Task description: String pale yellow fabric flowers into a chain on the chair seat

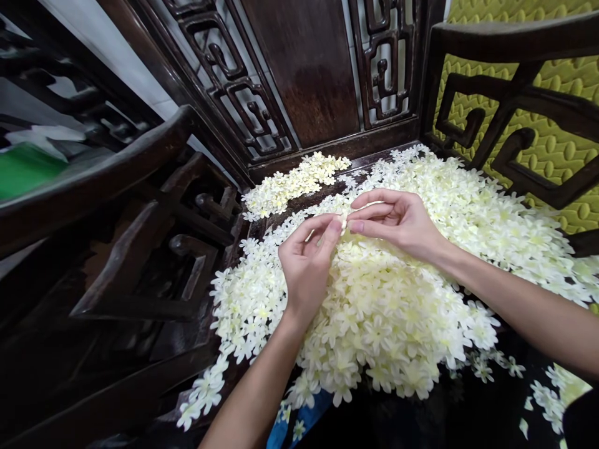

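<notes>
And here's the dark wooden seat (303, 202), almost buried under a broad spread of white blossoms (505, 224)! Along its far edge lies a smaller, creamier cluster (297, 181), bare surface peeking through between them.

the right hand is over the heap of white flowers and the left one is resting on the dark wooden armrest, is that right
Not quite: the left hand isn't on the dark wooden armrest. The head view shows it over the white flowers too, its fingertips at a small pale piece close to those of the right hand.
</notes>
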